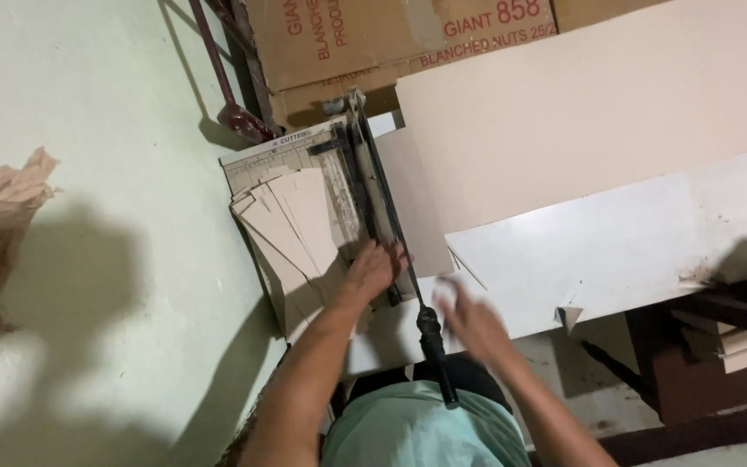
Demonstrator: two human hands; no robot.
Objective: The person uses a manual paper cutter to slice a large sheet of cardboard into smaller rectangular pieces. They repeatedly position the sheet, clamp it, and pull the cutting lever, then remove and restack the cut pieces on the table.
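At the centre of the frame the left hand lay palm down with its fingers spread flat, pressing on the near end of the paper cutter, right beside the blade arm. It gripped nothing. The right hand, just right of centre and lower, was blurred; its fingers looked loosely open and it held nothing, hovering near the black handle of the blade arm without clearly touching it.

On the cutter's bed, left of the blade, a fanned stack of tan cardboard strips lay overlapping. A large tan board stretched from the blade to the upper right, resting on a white table. At the top of the frame stood brown cardboard boxes; whatever was inside them was hidden.
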